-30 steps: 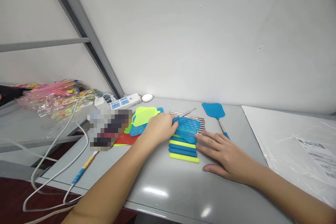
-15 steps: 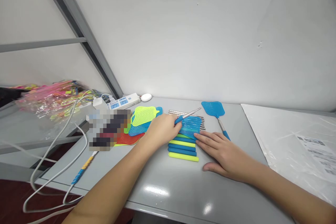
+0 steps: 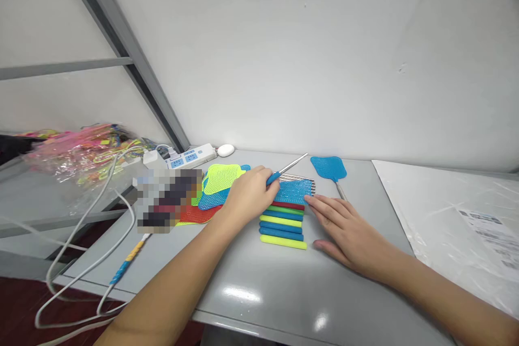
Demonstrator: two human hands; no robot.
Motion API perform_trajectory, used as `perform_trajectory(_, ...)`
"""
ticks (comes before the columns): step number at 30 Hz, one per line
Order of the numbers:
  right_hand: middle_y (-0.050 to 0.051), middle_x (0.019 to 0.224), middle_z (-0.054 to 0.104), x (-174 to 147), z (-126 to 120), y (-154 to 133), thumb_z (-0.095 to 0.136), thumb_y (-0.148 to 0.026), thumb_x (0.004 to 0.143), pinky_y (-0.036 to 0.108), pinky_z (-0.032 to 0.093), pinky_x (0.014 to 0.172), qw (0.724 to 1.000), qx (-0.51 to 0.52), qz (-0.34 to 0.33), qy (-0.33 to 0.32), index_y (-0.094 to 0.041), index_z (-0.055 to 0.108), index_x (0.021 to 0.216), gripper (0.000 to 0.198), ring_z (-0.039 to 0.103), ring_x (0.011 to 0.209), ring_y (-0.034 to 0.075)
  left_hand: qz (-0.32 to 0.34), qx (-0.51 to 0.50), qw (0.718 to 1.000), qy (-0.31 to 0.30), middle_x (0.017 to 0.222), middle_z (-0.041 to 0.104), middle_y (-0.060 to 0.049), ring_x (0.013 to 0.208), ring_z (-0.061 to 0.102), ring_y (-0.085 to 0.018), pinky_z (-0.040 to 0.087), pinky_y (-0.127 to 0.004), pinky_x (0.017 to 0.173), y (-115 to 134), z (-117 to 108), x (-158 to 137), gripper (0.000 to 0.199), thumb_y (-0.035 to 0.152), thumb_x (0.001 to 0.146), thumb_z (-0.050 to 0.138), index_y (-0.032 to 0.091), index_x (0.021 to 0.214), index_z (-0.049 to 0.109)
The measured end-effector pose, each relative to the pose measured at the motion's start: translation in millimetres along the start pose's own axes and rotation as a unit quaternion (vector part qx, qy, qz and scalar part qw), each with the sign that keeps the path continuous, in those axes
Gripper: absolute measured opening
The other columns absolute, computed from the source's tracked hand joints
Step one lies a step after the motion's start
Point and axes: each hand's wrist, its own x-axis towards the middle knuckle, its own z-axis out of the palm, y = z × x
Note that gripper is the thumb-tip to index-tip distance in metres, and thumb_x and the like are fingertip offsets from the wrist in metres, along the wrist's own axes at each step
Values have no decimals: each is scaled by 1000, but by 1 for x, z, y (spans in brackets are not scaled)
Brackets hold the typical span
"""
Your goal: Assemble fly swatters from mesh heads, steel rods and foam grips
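Bright, soft indoor light on a glossy tabletop (image 3: 279, 281).
Two white glare spots (image 3: 242, 295) gleam near its front edge; clear plastic (image 3: 89, 151) glints at left; the view's extreme top right corner is dark; a pixelated block (image 3: 170, 200) hides part of the left side.

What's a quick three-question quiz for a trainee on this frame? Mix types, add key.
1. True or false: the left hand holds a blue-handled metal rod.
2. Which of the coloured sticks lies nearest the front edge of the table? A) red B) yellow C) green
3. Fill in: the blue mesh between the left hand and the right hand partly covers a row of thin metal ____.

Key: 1 true; 2 B; 3 rods.
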Motion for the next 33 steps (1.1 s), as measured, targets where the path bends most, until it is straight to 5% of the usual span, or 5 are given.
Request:
perform_trajectory(8, 19, 146, 44, -5, -6, 0, 53, -19, 94, 48, 42, 103, 991, 12, -26, 134, -9, 19, 153, 69, 39, 134, 32, -46, -215, 975, 34, 66, 54, 2, 63, 50, -15, 31, -26, 58, -7, -5, 4, 28, 39, 92, 46, 21, 71, 47)
perform_trajectory(13, 18, 147, 41, -7, -8, 3, 54, -16, 92, 47, 46, 100, 987, 37, -15, 155, -14, 13, 156, 76, 43, 131, 32, -107, -511, 852, -37, 61, 52, 4, 52, 48, -11, 36, -24, 52, -3, 0, 6, 29, 43, 90, 51, 20, 73, 48)
perform_trajectory(21, 12, 158, 26, -8, -1, 9, 53, -22, 94, 49, 42, 107, 984, 84, 57, 145, -24, 10, 157, 76, 35, 139, 31, -133, -675, 725, -28, 54, 33, 10, 42, 31, -6, 34, -20, 46, 9, 9, 5, 30, 47, 88, 59, 21, 81, 45)
perform_trajectory(27, 5, 163, 6, -6, 2, 5, 51, -23, 95, 51, 37, 111, 953, 197, 127, 191, -35, 18, 153, 67, 23, 146, 30, -119, -688, 715, -12, 56, 39, 9, 44, 38, -6, 34, -19, 46, 13, 24, 8, 35, 52, 85, 62, 21, 81, 46)
perform_trajectory(33, 10, 136, 50, -4, 13, 16, 48, -43, 96, 42, 50, 92, 860, 386, 266, 202, -30, 44, 139, 45, 55, 117, 26, -90, -658, 747, 23, 59, 43, 7, 46, 37, -6, 32, -20, 46, 41, 33, 32, 37, 55, 84, 58, 20, 79, 48)
